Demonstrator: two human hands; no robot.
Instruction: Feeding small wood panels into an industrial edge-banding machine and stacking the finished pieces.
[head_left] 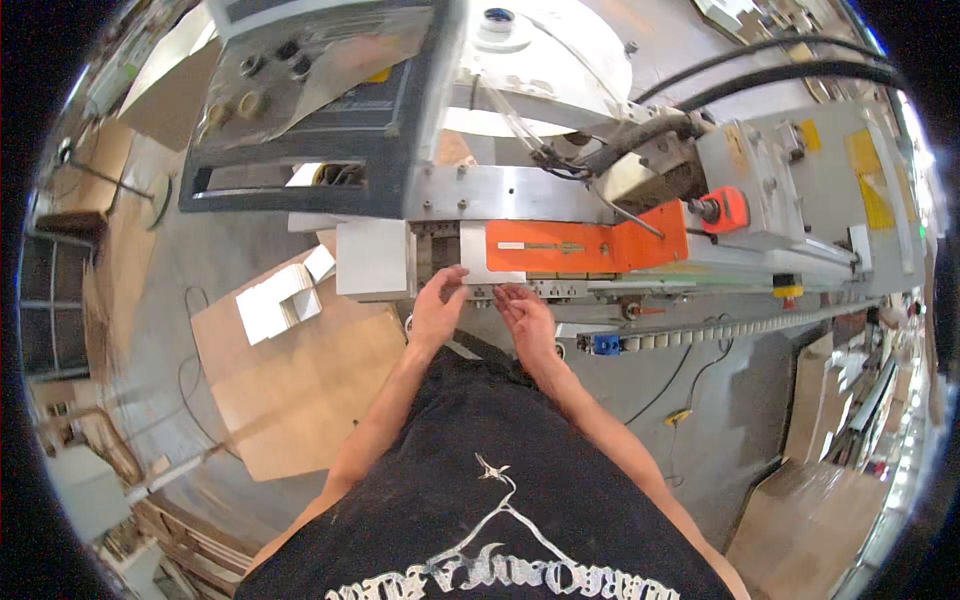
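A flat white card lies on the machine bed, its right part under an orange guard plate. At the card's near left corner is my left hand, its fingers curled and the tips at the edge. My right hand is at the card's near edge, thumb and fingers drawn together there. How much of the card sits between the fingers is hard to make out. Left of my left hand, a stack of white cards rests on the end of the machine, with a dark slot between the stack and the card.
A dark control panel with knobs under plastic film stands at the far left. Beyond the bed are a metal rail and a red emergency-stop housing. A cable chain runs right. Brown cardboard bears folded white cards.
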